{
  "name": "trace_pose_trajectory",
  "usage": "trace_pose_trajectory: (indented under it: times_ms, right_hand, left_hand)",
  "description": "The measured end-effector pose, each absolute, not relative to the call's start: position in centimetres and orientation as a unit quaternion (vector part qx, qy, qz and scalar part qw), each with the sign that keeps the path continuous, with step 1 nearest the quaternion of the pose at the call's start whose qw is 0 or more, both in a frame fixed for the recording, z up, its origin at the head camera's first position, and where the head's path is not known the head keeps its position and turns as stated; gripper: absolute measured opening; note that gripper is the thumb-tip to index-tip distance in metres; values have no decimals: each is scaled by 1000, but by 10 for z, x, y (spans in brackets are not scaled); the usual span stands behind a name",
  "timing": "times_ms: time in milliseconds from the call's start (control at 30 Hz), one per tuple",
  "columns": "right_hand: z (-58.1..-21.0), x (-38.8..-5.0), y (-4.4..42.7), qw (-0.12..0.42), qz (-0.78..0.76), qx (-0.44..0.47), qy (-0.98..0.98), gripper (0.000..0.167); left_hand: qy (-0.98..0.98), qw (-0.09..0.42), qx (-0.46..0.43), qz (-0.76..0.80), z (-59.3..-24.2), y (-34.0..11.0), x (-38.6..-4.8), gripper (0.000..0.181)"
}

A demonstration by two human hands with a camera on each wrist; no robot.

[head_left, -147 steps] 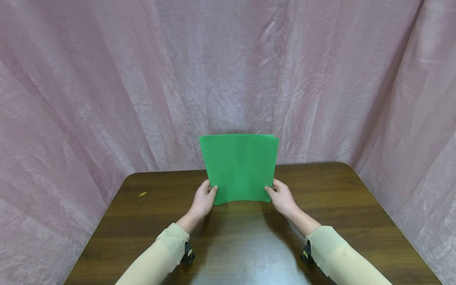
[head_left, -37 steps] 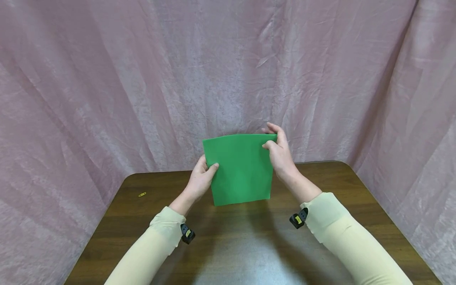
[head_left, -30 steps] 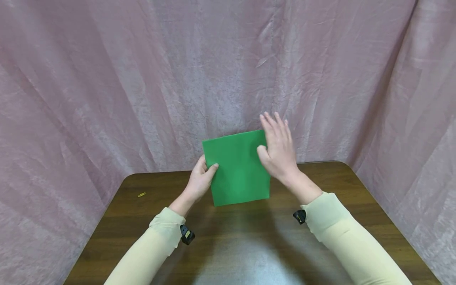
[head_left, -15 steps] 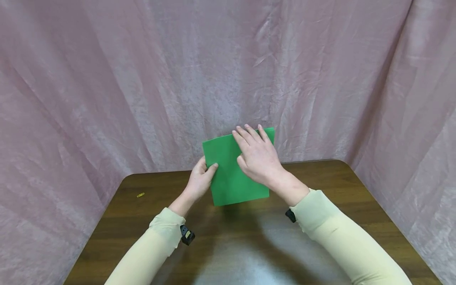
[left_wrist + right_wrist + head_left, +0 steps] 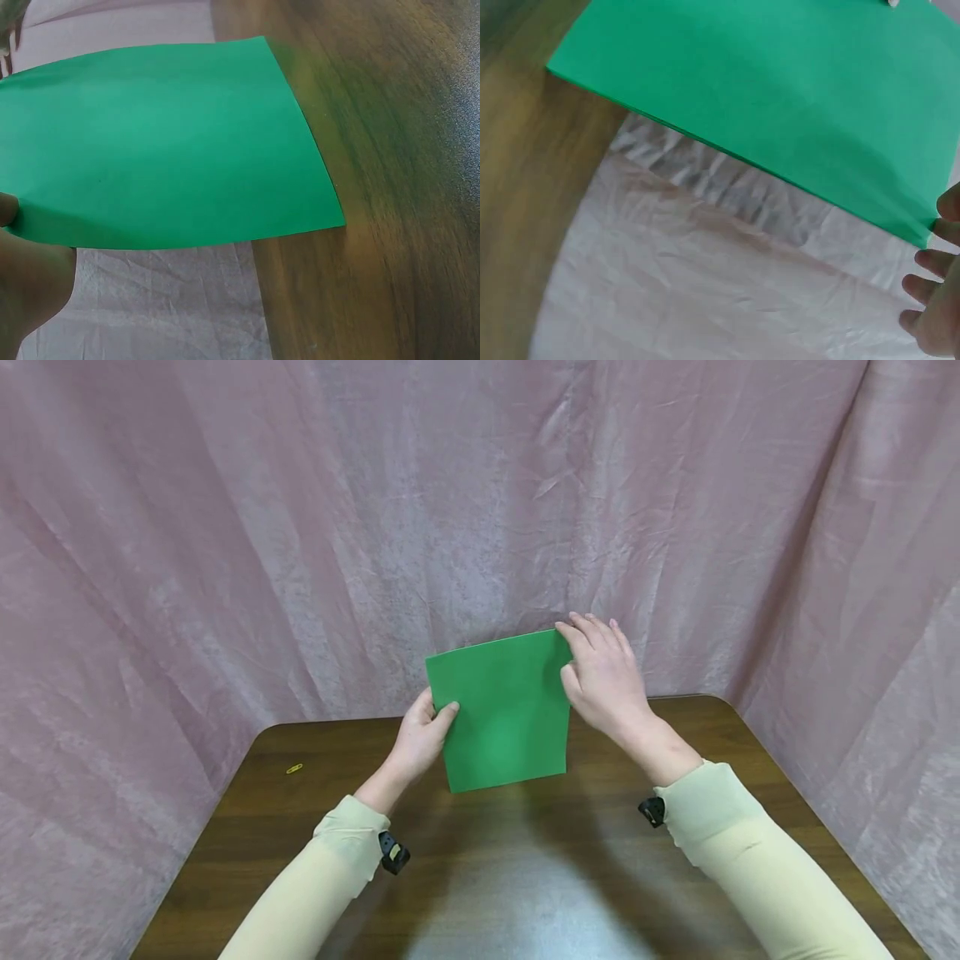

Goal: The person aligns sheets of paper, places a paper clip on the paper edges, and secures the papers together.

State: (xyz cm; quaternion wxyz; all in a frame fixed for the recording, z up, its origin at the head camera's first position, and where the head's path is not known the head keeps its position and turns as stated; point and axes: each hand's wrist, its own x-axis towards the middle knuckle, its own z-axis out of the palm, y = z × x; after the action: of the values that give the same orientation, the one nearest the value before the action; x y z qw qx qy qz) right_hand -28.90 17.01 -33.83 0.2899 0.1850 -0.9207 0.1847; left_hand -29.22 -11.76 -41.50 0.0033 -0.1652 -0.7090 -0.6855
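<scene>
A stack of green paper sheets point(image 5: 506, 710) is held up above the table, tilted, with its broad face towards me. My left hand point(image 5: 420, 737) grips its left edge, thumb point(image 5: 7, 210) on the front face and fingers behind. At the upper right corner is my right hand point(image 5: 606, 681), its thumb and index finger pinching the corner. Its other fingers point(image 5: 919, 289) spread away beyond the edge in the right wrist view. The sheet edges lie close together along the side seen there.
A yellow paper clip point(image 5: 294, 768) lies on the brown wooden table point(image 5: 337, 810), towards the left. Pink curtains point(image 5: 480, 502) hang behind the table and at its sides. Each wrist carries a small black camera point(image 5: 393, 853).
Both hands have moved from the lower corners up the stack's sides. My right hand let go, swept left across the upper front, then returned right to the corner. The left hand kept its grip.
</scene>
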Motion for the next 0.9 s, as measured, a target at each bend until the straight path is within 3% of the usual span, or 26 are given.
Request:
trace_pose_trajectory:
  times_ms: [200, 333, 733, 900]
  right_hand:
    - [-353, -291, 171, 162, 470, 147, -855, 76]
    - [-375, -292, 165, 92, 608, 122, -779, 72]
    - [-433, -285, 152, 47, 684, 39, -727, 47]
    - [-449, -282, 149, 33, 691, 19, -721, 46]
  left_hand:
    - [-706, 11, -158, -691, -415, -116, -294, 35]
    - [-703, 5, -161, -693, -416, -114, -295, 36]
    - [-689, -9, -160, -707, -440, -111, -292, 37]
    - [-689, -16, -156, -707, -458, -110, -288, 39]
